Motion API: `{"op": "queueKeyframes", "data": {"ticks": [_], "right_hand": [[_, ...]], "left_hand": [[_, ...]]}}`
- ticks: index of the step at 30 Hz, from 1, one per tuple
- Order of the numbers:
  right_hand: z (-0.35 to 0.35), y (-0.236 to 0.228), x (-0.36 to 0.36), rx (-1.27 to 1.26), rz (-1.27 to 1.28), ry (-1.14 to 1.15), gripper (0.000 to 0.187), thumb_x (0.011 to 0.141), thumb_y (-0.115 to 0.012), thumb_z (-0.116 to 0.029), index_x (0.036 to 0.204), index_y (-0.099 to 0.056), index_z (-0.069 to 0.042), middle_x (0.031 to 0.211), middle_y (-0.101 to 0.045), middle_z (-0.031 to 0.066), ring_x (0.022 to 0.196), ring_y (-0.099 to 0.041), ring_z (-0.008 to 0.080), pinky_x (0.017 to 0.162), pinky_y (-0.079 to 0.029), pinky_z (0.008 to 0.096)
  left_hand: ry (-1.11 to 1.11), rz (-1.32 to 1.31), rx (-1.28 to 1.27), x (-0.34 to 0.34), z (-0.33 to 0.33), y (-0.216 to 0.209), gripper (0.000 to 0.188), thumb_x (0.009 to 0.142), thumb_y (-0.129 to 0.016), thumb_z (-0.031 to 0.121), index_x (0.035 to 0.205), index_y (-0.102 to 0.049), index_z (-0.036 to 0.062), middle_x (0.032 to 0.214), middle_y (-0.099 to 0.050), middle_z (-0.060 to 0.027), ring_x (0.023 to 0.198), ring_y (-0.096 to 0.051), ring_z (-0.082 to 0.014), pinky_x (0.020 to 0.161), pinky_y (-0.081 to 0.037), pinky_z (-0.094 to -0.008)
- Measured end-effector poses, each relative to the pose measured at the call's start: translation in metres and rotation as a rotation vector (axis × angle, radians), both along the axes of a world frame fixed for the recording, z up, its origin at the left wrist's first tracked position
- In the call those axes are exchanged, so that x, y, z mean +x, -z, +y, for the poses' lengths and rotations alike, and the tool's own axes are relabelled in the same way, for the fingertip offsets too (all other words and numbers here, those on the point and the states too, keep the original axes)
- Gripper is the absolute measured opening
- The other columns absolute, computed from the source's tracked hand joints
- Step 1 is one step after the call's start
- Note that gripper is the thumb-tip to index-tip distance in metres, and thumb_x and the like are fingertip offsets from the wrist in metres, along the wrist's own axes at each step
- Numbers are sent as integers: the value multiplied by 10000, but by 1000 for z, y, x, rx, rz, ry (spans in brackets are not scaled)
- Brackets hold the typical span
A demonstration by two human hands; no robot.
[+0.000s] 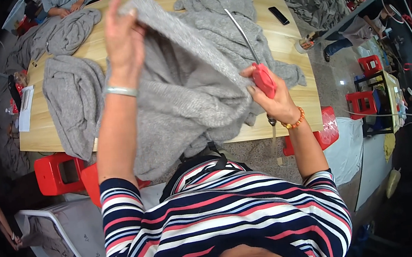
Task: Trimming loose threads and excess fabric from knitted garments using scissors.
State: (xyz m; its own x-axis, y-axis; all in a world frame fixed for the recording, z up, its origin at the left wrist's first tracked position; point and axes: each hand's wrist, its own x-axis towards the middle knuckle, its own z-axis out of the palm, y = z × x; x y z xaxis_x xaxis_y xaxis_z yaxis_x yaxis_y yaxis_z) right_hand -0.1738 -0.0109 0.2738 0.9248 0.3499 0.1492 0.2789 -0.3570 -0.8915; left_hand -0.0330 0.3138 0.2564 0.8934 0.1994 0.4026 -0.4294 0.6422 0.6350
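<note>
My left hand (pixel 124 48), a pale bangle at its wrist, is raised at the upper left edge of a grey knit garment (pixel 182 100). Its thumb and fingers grip the garment's ribbed band, which runs slanting down to my right hand (pixel 277 100). In the right hand is a tool with a red handle (pixel 264 81) and a long, thin, curved metal rod pointing away from me; its exact kind is unclear. The right fingertips touch the band's lower end. Between my hands the garment hangs open, its lower part drooping over the table's near edge.
The wooden table (pixel 290 38) carries a folded grey knit (pixel 76 95) on the left, more knits (pixel 221 3) behind, and a black phone (pixel 278 16). Red stools (pixel 57 172) stand around it. A white bin (pixel 60 239) is at lower left. Other people work across the table and around.
</note>
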Motion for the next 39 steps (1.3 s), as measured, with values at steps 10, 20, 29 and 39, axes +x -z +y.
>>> {"op": "queueKeyframes", "data": {"ticks": [10,20,29,39], "right_hand": [[19,16,23,-174,-253,118,321,870,-574,-26,1190,-584,-43,959,-627,65,826,-567,139,779,-478,311],[5,87,56,-453,-104,193,382,851,-543,-45,1233,-562,-59,1068,-670,185,1004,-659,360,885,-498,394],[-39,109,83,-537,-51,160,448,805,-587,-40,1250,-563,-85,1062,-640,232,1026,-614,445,870,-497,471],[-48,98,89,-643,73,32,461,820,-626,-32,1278,-582,-68,1214,-609,218,1097,-597,425,937,-492,404]], "left_hand": [[-1002,123,1679,-33,102,36,581,785,-657,73,1339,-570,227,837,-680,-202,796,-659,-418,717,-535,-498],[-1167,624,1796,-69,191,83,251,835,-654,149,1079,-712,144,985,-684,-212,835,-658,-404,739,-517,-505],[-412,-54,1585,-120,80,67,312,818,-769,131,1102,-676,43,1160,-657,-151,1117,-607,-295,909,-489,-380],[-563,151,1488,-52,-32,95,484,834,-757,187,1253,-598,5,1204,-610,-182,1104,-598,-332,927,-478,-392]]}}
